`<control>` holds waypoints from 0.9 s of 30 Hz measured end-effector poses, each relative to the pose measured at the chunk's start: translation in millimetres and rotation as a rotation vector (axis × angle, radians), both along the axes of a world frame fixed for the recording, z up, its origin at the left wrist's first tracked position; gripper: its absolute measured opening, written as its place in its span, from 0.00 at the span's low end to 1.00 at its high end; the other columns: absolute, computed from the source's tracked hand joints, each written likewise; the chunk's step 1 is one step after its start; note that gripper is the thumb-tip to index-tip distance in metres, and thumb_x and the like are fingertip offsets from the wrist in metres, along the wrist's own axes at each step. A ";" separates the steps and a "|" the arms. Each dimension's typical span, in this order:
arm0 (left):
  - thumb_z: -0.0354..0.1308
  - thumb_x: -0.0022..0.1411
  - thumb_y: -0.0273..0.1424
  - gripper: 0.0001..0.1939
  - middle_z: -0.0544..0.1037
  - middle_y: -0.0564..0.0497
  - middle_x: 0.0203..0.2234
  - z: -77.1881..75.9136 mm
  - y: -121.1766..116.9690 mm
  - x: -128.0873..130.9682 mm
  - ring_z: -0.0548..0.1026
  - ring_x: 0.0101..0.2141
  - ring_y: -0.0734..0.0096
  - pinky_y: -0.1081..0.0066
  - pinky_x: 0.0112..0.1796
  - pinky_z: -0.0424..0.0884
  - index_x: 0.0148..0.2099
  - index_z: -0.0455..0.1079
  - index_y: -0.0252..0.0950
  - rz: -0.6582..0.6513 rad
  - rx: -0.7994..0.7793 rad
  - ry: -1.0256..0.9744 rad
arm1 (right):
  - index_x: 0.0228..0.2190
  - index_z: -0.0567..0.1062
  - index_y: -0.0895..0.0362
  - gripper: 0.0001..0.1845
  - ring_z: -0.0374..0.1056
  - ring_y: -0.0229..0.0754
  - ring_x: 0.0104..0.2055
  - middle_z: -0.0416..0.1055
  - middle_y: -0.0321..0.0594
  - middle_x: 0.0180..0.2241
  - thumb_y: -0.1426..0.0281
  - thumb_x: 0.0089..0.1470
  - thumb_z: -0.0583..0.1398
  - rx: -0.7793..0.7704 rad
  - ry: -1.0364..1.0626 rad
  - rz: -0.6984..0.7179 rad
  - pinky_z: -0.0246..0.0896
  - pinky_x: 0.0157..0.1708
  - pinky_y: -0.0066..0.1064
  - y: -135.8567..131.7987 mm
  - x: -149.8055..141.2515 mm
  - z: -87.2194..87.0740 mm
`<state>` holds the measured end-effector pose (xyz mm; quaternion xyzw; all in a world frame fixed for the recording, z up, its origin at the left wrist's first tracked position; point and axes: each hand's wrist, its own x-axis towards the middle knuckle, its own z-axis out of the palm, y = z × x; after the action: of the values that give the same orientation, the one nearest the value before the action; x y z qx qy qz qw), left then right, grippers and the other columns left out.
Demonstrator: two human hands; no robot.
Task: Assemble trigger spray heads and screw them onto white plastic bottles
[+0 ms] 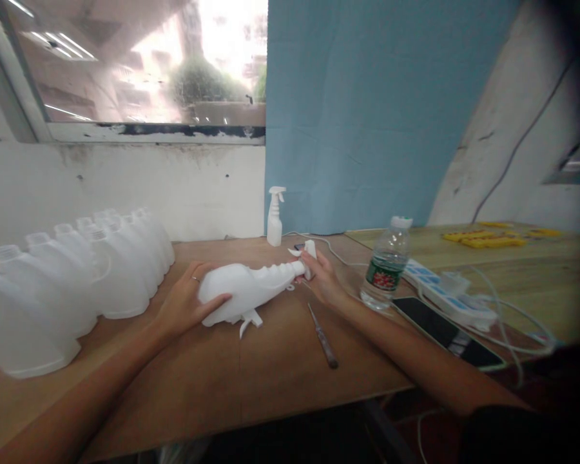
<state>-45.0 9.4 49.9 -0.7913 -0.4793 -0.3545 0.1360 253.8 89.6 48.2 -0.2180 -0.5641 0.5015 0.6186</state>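
A white spray bottle (246, 287) lies tilted on its side above the table, its neck pointing right. My left hand (186, 296) is wrapped round its base end. At the neck, the fingers of my right hand (321, 277) close on the white trigger sprayer head (310, 250). Beneath the bottle lies another white trigger piece (251, 319), partly hidden by it. A thin screwdriver-like tool with a worn handle (325, 341) rests on the table near my right forearm.
Several translucent white bottles without caps (120, 270) stand in rows at left. An upright spray bottle (274, 219) is by the wall. At right are a water bottle (384, 274), a power strip (449, 296), a phone (444, 332), cables and yellow pieces (488, 240).
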 end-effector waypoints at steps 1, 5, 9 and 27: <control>0.58 0.61 0.46 0.26 0.70 0.47 0.45 0.2 -0.8 1.0 0.73 0.45 0.60 0.61 0.47 0.71 0.55 0.59 0.38 -0.008 -0.001 -0.002 | 0.30 0.69 0.53 0.15 0.62 0.33 0.17 0.73 0.31 0.24 0.58 0.48 0.66 -0.003 0.005 -0.006 0.58 0.15 0.25 0.0 0.2 -0.2; 0.60 0.60 0.46 0.27 0.69 0.46 0.46 0.3 -2.4 3.3 0.73 0.45 0.60 0.60 0.47 0.71 0.55 0.58 0.38 -0.025 0.018 0.001 | 0.30 0.70 0.53 0.15 0.61 0.34 0.17 0.73 0.30 0.23 0.58 0.48 0.67 -0.016 0.029 -0.022 0.58 0.15 0.25 -1.5 1.6 0.5; 0.61 0.59 0.45 0.28 0.69 0.45 0.46 -0.7 0.0 2.5 0.73 0.45 0.60 0.60 0.46 0.72 0.56 0.58 0.38 -0.026 0.077 0.003 | 0.31 0.71 0.53 0.15 0.63 0.34 0.19 0.74 0.32 0.25 0.59 0.47 0.68 -0.049 0.060 -0.001 0.60 0.16 0.25 -2.4 1.3 2.0; 0.69 0.53 0.37 0.37 0.71 0.38 0.43 -11.5 3.5 -1.0 0.72 0.42 0.53 0.57 0.42 0.73 0.59 0.57 0.35 -0.057 0.606 0.204 | 0.33 0.74 0.57 0.09 0.73 0.38 0.28 0.77 0.37 0.29 0.64 0.52 0.65 -0.359 0.097 0.389 0.68 0.30 0.29 1.6 -6.4 -7.8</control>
<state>-46.0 12.9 38.5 -0.7592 -0.3135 -0.4037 0.4029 247.4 91.2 40.4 -0.1877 -0.4671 0.7129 0.4882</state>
